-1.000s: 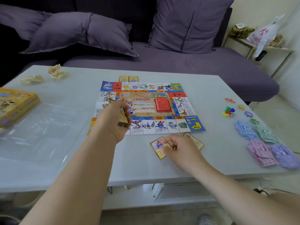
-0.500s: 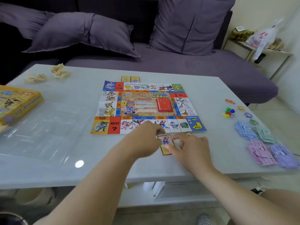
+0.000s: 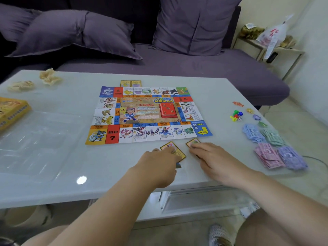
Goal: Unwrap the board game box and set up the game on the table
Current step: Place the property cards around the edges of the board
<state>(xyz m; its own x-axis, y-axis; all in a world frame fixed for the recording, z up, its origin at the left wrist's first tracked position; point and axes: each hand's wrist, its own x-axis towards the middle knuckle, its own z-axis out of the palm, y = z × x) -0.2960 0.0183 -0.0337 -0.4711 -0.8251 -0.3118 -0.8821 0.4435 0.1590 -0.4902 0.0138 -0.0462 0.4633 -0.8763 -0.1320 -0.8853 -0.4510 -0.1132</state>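
Glossy pale worktop (image 3: pixel 53 174). Flat square paper game board (image 3: pixel 147 112) in middle, matte, many coloured squares. Yellow cardboard box (image 3: pixel 12 110) at left edge, crinkled clear plastic wrap (image 3: pixel 35 139) beside it.

Left hand (image 3: pixel 158 164) curled round thin card stack (image 3: pixel 178 165), only dark corner showing; hand partly covers yellow-bordered rectangular card (image 3: pixel 173 150) lying flat before board.

Right hand (image 3: pixel 211 157) spread, fingertips pressing second yellow-bordered card (image 3: pixel 192 142).

Half second ago both hands met at one card; now right hand is on second card.
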